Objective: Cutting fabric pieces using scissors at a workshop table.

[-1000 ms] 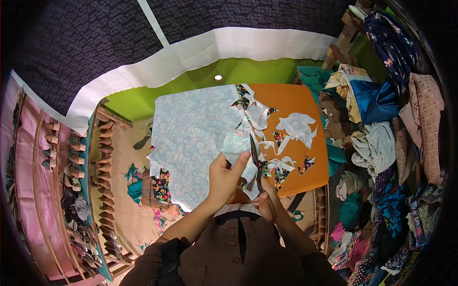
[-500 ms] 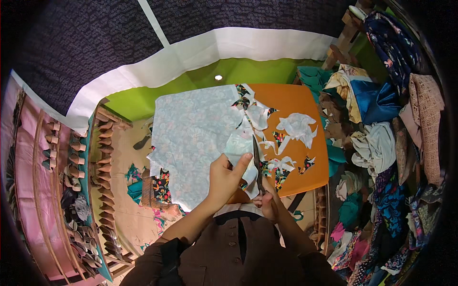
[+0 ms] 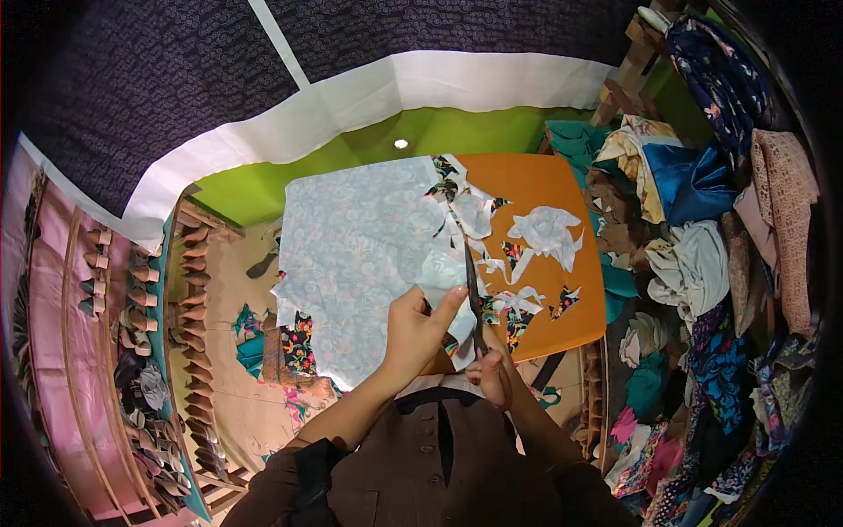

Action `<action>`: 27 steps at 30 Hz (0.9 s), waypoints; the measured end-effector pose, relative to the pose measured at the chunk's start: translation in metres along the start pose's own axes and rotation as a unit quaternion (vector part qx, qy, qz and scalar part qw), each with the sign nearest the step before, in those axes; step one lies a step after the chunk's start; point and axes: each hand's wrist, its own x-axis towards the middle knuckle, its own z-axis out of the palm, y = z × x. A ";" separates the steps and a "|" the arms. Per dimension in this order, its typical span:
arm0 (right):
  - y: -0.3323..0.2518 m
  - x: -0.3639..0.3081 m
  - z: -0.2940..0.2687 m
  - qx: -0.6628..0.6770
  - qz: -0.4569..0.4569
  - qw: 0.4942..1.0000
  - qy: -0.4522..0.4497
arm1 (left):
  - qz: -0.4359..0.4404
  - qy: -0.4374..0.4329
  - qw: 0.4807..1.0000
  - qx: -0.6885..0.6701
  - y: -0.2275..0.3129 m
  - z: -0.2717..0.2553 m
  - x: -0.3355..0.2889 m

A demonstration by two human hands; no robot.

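Note:
My left hand point(image 3: 416, 330) is closed on the near right edge of a large floral fabric point(image 3: 351, 233), its pale wrong side up, pinching it together with a pale greenish-white piece point(image 3: 443, 269) lying on top. My right hand point(image 3: 492, 373) grips the handles of dark long-bladed scissors point(image 3: 475, 303). The blades point away from me, along the right edge of the pale piece, just right of my left thumb. They look nearly together. Part of the held edge is hidden under my left fingers.
The cloth lies on an orange table point(image 3: 536, 180). White and dark floral offcuts point(image 3: 546, 235) are scattered on its right side. Racks of shoe lasts point(image 3: 195, 334) stand at left; heaped fabrics point(image 3: 689, 272) line the right. Scraps point(image 3: 250, 351) lie on the floor.
My right hand and the scissors have shifted slightly, and the blades look closer together. My left hand keeps its hold, moved barely.

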 end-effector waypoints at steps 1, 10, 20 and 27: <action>-0.005 0.005 0.001 -0.004 -0.050 0.999 0.012 | 0.030 0.000 1.000 0.004 -0.003 0.000 0.001; -0.005 0.000 -0.003 -0.002 0.026 0.999 -0.019 | -0.012 -0.016 1.000 -0.001 0.000 -0.003 0.002; -0.010 0.003 -0.005 -0.021 -0.046 0.999 -0.014 | 0.017 -0.029 0.997 0.065 0.002 -0.009 0.003; -0.009 0.007 -0.001 0.040 0.024 0.998 -0.034 | 0.043 0.019 0.998 0.042 0.002 -0.005 0.004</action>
